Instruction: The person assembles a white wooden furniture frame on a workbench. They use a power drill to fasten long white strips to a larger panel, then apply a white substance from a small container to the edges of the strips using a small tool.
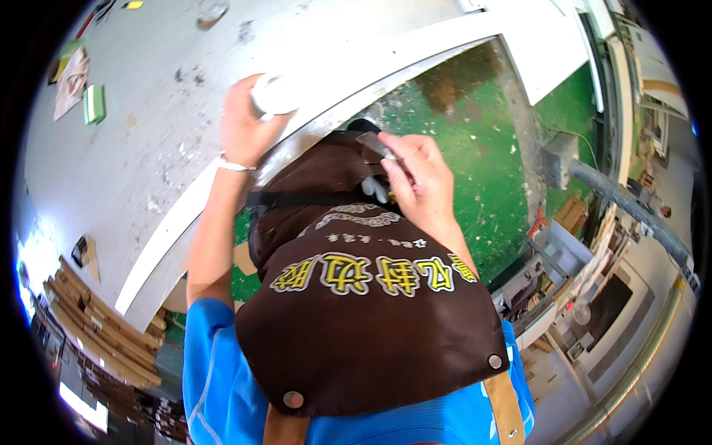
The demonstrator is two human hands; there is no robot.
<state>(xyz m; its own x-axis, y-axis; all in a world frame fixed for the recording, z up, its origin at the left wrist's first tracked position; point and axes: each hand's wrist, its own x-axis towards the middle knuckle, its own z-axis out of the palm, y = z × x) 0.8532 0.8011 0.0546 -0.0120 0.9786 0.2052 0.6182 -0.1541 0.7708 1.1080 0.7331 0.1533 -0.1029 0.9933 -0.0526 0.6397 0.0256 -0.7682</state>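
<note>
Over the edge of the pale worktable (pixel 159 104), my left hand (pixel 246 122) is wrapped round a white, round, cup-like thing (pixel 273 95). Glare hides its details, so I cannot name its exact kind. Close to my waist, my right hand (pixel 420 174) pinches the dark brown pocket flap (pixel 368 144) of the apron (pixel 356 326) I wear. Below those fingers, whitish finger-like ends (pixel 374 189) stick out of the pocket. A metal band (pixel 236 164) circles my left wrist.
A green-and-white block (pixel 94 104) lies beside a beige cloth (pixel 73 83) at the table's far left. At the back stands a clear round container (pixel 212 10). A grey pipe (pixel 630 200) crosses the right side above the paint-spotted green floor (pixel 482 163). Stacked boards (pixel 104 326) stand lower left.
</note>
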